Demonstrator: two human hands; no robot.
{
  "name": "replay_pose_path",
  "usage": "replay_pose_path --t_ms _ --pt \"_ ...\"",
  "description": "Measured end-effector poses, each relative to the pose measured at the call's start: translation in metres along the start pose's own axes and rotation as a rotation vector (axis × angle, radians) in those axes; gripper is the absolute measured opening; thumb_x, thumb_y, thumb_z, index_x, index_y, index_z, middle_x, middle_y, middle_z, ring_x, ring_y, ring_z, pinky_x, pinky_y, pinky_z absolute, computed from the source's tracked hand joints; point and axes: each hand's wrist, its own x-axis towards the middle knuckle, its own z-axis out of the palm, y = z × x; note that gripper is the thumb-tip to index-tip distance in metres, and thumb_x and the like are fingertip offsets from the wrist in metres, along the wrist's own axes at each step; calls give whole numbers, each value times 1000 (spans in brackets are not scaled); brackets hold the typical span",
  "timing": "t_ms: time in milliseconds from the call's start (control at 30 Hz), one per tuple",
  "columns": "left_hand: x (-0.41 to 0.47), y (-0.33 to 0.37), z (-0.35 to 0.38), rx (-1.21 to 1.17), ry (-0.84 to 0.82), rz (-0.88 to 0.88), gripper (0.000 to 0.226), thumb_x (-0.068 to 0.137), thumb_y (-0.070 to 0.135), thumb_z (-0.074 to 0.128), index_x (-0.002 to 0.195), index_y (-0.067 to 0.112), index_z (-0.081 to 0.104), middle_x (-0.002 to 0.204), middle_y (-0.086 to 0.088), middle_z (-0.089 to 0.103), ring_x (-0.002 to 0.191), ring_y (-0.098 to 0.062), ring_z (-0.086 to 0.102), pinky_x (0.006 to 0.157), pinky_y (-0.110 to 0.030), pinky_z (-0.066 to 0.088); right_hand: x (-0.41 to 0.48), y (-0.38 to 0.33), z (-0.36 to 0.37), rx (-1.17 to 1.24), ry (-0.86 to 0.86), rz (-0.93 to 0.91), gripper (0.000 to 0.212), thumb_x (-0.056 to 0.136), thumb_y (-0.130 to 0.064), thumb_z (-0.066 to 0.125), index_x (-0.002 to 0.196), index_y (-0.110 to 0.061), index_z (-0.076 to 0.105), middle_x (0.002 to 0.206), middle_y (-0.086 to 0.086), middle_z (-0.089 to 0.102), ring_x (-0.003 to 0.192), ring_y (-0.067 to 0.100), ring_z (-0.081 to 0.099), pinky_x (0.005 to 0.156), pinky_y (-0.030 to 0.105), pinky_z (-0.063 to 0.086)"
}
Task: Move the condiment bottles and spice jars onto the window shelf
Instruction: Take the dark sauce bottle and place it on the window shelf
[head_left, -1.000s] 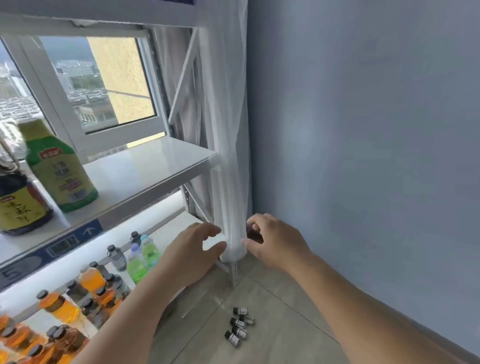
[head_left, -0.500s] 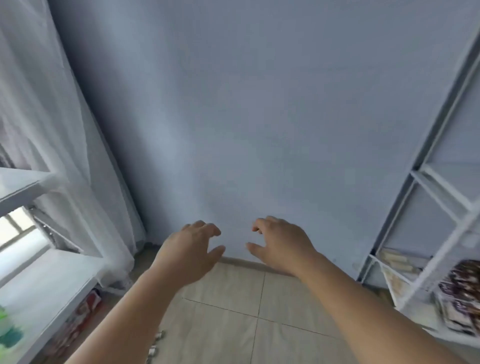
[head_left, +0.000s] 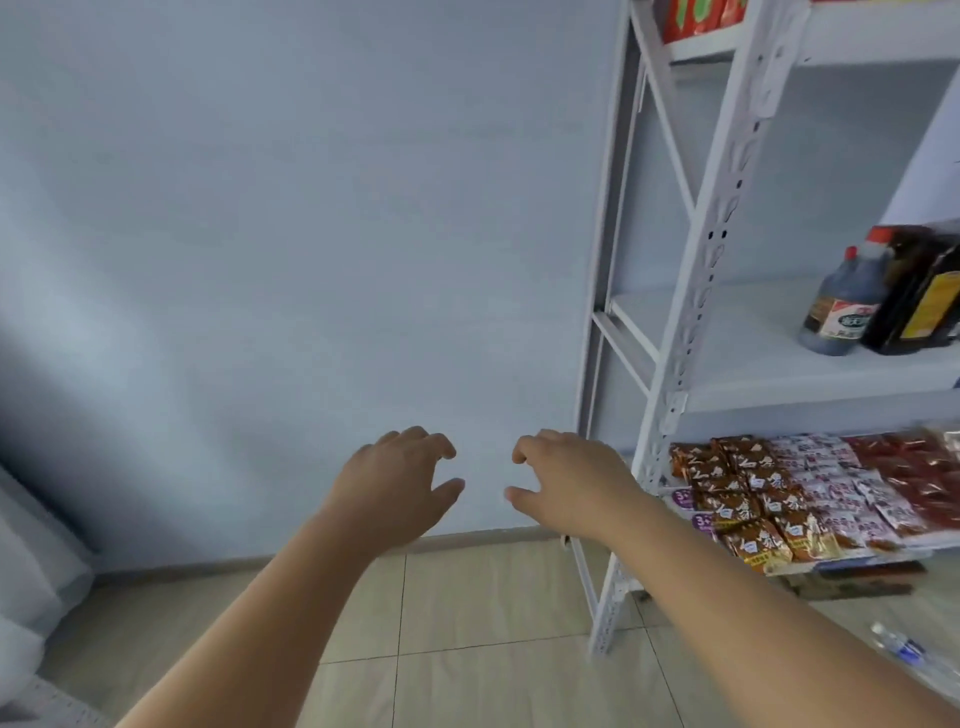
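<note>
**Two empty hands beside the white rack**

The left hand (head_left: 395, 483) and the right hand (head_left: 566, 483) reach out in front of the person, side by side, with a small gap between them. The fingers of both hands are bent a little and loose. They hold nothing.

Both hands are up in the air, to the left of the white rack (head_left: 696, 312). The right hand is the closer one, near the rack's front post but not touching it.

Two sauce bottles stand on the rack's middle shelf, over on its right side. The small dark bottle (head_left: 839, 312) has a red cap and a white label. The big dark bottle (head_left: 919, 301) stands just beside it, farther right.

On the shelf below them, snack packets (head_left: 779, 499) lie in rows. Some red packs (head_left: 696, 18) sit on the top shelf.

A clear bottle (head_left: 904, 649) lies on the floor (head_left: 467, 597) by the rack's right part. The blue wall (head_left: 311, 208) is left of the rack, and a white curtain (head_left: 31, 571) hangs far to the left.
</note>
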Motion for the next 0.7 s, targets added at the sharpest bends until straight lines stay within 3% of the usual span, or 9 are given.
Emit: replay_pose_path --t_ms 100,433,567,700 --pt "35 21 2 -27 -5 54 41 97 57 51 134 38 54 131 17 59 121 -10 56 97 -32 47 3 33 -13 -28 3 48 53 96 -56 52 139 -27 49 133 -4 58 117 21 58 93 40 49" --pt "134 116 18 -115 -41 234 41 97 57 53 133 39 55 131 16 60 121 -10 57 101 -34 48 -1 152 -30 26 69 243 46 93 -58 55 127 -27 55 123 -4 63 107 20 61 84 36 50" --pt "164 174 28 -118 -68 270 42 97 56 53 134 38 56 133 16 59 123 -10 57 102 -34 49 -18 213 -32 32 67 288 46 93 -55 55 130 -27 54 126 -3 61 110 21 59 86 36 49" --pt "189 246 40 -140 -61 283 42 96 58 54 133 38 57 131 15 60 120 -11 58 100 -35 50 -40 284 -39 31 64 296 44 93 -56 54 127 -28 54 121 -3 61 106 21 59 79 35 46"
